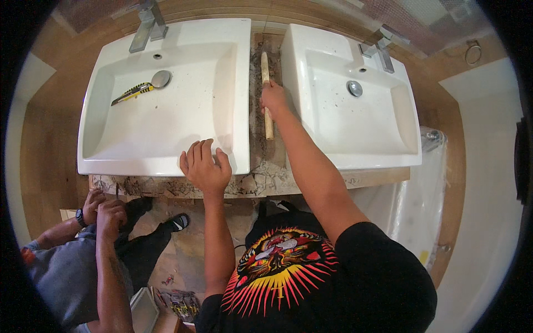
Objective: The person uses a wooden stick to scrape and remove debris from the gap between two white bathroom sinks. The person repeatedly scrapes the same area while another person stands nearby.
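Observation:
My right hand [274, 99] is closed around the middle of a pale wooden stick [268, 127]. It lies lengthwise over the narrow gap between two white sinks, above a rough, broken counter surface [256, 149]. On the front right rim of the left sink [240, 94] rests my left hand [206, 169], empty, its fingers spread and pointing inward. A yellow and black utility knife [132, 94] lies in that basin, its end against the round drain cover [161, 79]. The right sink [344, 141] stands just beyond my right forearm.
A co-worker [83, 272] is at the lower left, both hands together by the counter's front edge. Square metal faucets [149, 28] stand behind the sinks. Several tools [183, 304] sit in a holder on the floor. A plastic-covered bathtub [425, 194] is at the right.

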Action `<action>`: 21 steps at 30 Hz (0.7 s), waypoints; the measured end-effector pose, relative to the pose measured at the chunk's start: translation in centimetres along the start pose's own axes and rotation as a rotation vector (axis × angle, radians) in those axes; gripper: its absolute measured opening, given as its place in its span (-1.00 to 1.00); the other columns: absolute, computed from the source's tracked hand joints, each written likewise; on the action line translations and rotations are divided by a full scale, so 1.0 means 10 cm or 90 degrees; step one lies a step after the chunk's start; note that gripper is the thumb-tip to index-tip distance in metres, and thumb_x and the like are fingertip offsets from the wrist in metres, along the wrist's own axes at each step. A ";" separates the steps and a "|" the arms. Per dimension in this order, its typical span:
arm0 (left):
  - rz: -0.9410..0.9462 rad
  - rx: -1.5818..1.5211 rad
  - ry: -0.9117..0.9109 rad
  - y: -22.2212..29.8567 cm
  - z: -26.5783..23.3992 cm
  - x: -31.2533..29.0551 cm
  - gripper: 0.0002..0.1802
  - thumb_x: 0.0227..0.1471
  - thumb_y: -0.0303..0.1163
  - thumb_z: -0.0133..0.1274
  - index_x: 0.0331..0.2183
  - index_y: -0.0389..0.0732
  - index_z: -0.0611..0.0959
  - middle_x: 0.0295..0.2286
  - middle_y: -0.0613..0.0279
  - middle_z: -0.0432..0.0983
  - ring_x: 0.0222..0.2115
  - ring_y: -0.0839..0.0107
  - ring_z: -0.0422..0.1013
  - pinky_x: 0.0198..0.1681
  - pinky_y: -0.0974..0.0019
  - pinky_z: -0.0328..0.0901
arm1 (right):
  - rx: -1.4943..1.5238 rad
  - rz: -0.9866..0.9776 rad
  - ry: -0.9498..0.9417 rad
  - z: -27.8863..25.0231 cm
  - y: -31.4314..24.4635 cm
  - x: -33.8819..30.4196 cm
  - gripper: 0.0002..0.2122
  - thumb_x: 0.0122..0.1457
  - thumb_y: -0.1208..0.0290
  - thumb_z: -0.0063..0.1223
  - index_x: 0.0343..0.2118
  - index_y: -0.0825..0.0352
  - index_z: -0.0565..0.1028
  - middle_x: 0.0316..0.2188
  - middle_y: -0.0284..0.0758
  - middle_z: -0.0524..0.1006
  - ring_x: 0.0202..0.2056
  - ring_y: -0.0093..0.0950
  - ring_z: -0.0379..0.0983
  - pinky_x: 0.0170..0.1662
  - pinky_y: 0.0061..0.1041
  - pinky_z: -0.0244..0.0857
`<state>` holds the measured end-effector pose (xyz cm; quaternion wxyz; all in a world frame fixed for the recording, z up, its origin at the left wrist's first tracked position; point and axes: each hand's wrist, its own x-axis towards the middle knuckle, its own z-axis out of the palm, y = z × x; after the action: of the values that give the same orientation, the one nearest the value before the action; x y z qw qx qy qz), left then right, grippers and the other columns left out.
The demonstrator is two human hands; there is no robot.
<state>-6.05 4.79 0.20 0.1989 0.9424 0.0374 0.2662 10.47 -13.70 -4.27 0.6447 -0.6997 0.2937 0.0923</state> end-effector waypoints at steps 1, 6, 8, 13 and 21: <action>-0.002 0.000 -0.003 0.00 0.00 0.01 -0.71 -0.21 -0.32 -0.02 -0.33 -0.16 0.58 -0.32 0.15 0.50 -0.19 0.24 0.38 0.05 0.07 0.02 | -0.011 -0.019 -0.015 0.00 -0.05 0.07 -0.65 0.21 0.32 -0.26 0.05 0.24 0.28 -0.60 -0.32 0.38 -0.73 -0.48 0.27 -0.69 -0.43 0.26; -0.001 -0.002 0.010 0.00 0.01 0.03 -0.72 -0.23 -0.33 -0.02 -0.37 -0.19 0.59 -0.35 0.16 0.50 -0.20 0.26 0.38 0.04 0.08 0.02 | -0.269 -0.102 -0.010 0.08 -0.25 0.89 -0.68 0.21 0.34 -0.26 -0.01 0.34 0.30 -0.46 -0.21 0.46 -0.66 -0.37 0.43 -0.64 -0.43 0.35; 0.002 0.002 0.007 0.00 0.01 0.03 -0.72 -0.23 -0.34 -0.03 -0.37 -0.19 0.59 -0.36 0.16 0.51 -0.20 0.26 0.38 0.03 0.08 0.02 | -0.383 -0.114 -0.017 0.09 -0.19 1.16 -0.66 0.21 0.29 -0.27 -0.01 0.32 0.30 -0.50 -0.22 0.43 -0.65 -0.39 0.39 -0.63 -0.41 0.32; 0.003 0.004 0.026 0.02 0.01 0.04 -0.72 -0.24 -0.35 -0.03 -0.38 -0.19 0.59 -0.38 0.15 0.51 -0.22 0.25 0.39 0.02 0.09 0.03 | -0.082 0.023 -0.035 -0.02 0.06 1.16 -0.59 0.20 0.16 -0.29 0.09 0.17 0.26 -0.64 -0.31 0.32 -0.68 -0.48 0.22 -0.65 -0.41 0.22; 0.010 -0.007 0.048 0.01 0.03 0.01 -0.73 -0.24 -0.33 -0.02 -0.39 -0.18 0.60 -0.37 0.15 0.50 -0.27 0.25 0.39 0.00 0.10 0.05 | -0.139 -0.018 -0.001 0.08 0.22 0.35 -0.57 0.21 0.13 -0.25 0.15 0.03 0.17 -0.63 -0.35 0.28 -0.68 -0.52 0.13 -0.65 -0.43 0.18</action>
<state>-5.80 4.66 0.07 0.2005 0.9309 0.0360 0.3032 12.29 -13.93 -8.05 0.5661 -0.7696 0.2719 0.1152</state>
